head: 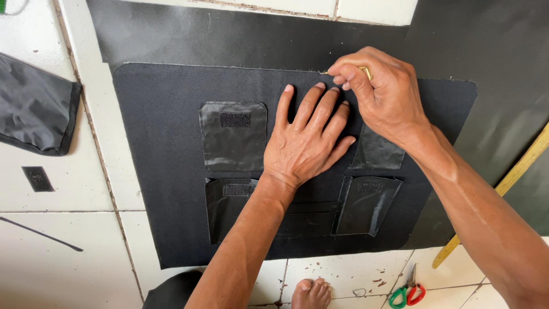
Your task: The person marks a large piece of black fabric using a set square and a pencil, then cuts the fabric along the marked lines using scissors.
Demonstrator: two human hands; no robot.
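Left hand (306, 143) presses flat, fingers spread, on the black fabric panel (166, 160); right hand (380, 91) just above pinches something small and yellowish (365, 71) at its top edge. Pockets (233, 136) already attached beside them.

We press our left hand (306, 143) flat on the black fabric panel (166, 154) lying on the tiled floor (63, 252). Our right hand (380, 91) pinches a small yellowish piece (365, 71) at the panel's far edge. Scissors (407, 294) lie near right.
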